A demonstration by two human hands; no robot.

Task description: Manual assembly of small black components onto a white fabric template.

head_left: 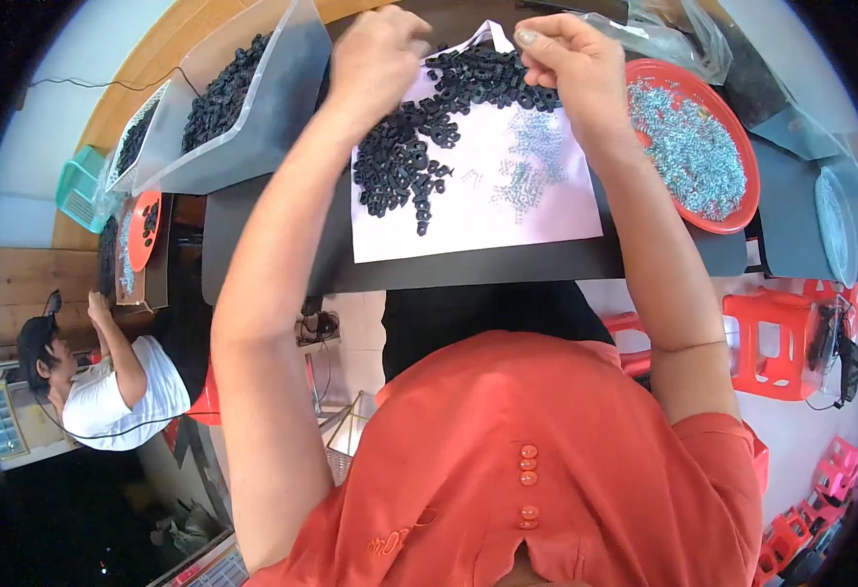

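My left hand (375,59) hovers over a heap of small black ring-shaped parts (429,127) on a white sheet (487,210); its fingers are curled and I cannot see what they hold. My right hand (566,59) is pinched at the far edge of the heap, thumb and fingers together on something too small to make out. A loose scatter of small silvery screws (531,161) lies on the sheet under my right wrist. The sheet rests on a dark table (272,235).
A red tray (742,210) of silvery screws sits right of the sheet. A clear plastic bin (253,127) of black parts stands at the left. Clear bags lie at the back right. Another person (116,377) works at a bench far left. Red plastic stools (776,342) stand at the right.
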